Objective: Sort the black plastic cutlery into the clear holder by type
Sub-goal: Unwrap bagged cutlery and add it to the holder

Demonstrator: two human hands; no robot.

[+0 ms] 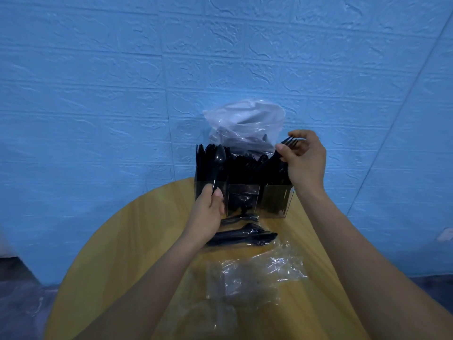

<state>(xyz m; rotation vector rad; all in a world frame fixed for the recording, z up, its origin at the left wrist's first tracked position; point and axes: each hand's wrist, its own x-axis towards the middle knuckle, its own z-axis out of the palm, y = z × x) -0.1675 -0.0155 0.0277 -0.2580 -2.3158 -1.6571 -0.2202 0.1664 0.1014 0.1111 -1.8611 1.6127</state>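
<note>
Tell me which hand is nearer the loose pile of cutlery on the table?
Left. The left hand, holding a spoon, sits right beside the loose pile, at its left edge. The right hand, holding a fork, is raised above the clear holder, farther back.

Left hand [208, 212]: pinches a black spoon [218, 163] by its handle, bowl up, before the holder's left compartment.
Right hand [304, 158]: grips a black fork [282, 149], tines up, over the right compartment.
Clear holder [242, 200]: on the round yellow table [117, 241], packed with black cutlery.
Loose cutlery [242, 235]: lying just in front of the holder.
Plastic bag [245, 126]: behind the holder.
Crumpled wrap [255, 273]: nearer the person.
</note>
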